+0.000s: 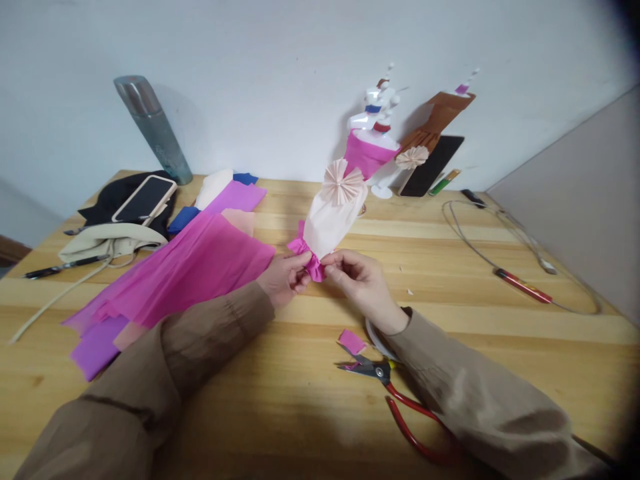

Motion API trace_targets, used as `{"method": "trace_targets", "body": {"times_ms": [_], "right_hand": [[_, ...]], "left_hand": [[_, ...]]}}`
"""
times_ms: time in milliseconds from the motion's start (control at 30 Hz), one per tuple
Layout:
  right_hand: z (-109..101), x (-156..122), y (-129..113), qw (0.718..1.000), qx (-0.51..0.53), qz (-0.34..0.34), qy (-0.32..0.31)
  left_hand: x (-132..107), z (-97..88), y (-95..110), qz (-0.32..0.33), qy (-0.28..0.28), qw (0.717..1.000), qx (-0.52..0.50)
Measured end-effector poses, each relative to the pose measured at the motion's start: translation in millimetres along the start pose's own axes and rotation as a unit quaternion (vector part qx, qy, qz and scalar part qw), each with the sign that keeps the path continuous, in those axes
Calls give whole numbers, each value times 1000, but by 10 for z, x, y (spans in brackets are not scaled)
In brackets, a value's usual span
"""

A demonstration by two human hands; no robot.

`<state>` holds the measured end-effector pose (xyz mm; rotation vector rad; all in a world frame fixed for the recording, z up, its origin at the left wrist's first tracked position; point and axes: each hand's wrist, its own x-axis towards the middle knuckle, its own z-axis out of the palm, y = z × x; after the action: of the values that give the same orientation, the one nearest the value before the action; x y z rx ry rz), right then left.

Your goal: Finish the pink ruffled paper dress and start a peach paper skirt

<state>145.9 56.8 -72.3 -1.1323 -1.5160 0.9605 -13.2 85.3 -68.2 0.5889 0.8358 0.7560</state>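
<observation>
A small dress form wears a paper dress with a bright pink top (367, 157), a pleated pale pink flower (343, 185) and a white skirt (329, 220). Gathered pink paper makes a ruffle (315, 267) round the skirt's lower end. My left hand (286, 279) pinches the ruffle's left side between thumb and fingers. Opposite it, my right hand (363, 280) is closed with its fingertips on the ruffle's right edge. Red-handled scissors (383, 373) lie open below my right wrist, a pink scrap (353, 341) by their blades.
Pink crepe paper (200, 260) spreads over the table's left side. Behind it are a phone (145, 199), a beige cloth pouch (113, 240) and a tall bottle (157, 133). A brown-dressed form (440, 120) stands at the back, with a red-handled cable tool (523, 285) at right.
</observation>
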Motion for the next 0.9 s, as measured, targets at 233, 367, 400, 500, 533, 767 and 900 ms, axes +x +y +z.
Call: {"method": "trace_targets", "body": {"times_ms": [233,367,400,500,533,767,900], "right_hand": [[-15,9,19,1000,3,-17,-11],[-19,17,46,1000,13,-2,1],[-17,18,53,1000,14,2,4],[-7,18,69,1000,11,3,11],[-4,16,71,1000,5,0,12],[-15,-20,7,990,-124,-62,15],[-10,-28,-25,983,-164,-80,20]], "left_hand": [[-34,30,1,5,12,1000,10],[-57,55,10,-10,17,1000,-8],[-59,61,12,-12,18,1000,-11],[-59,77,15,-18,26,999,-12],[-59,81,14,-19,27,999,-11],[-60,80,-25,2,31,999,4],[-66,92,-40,17,41,999,17]]}}
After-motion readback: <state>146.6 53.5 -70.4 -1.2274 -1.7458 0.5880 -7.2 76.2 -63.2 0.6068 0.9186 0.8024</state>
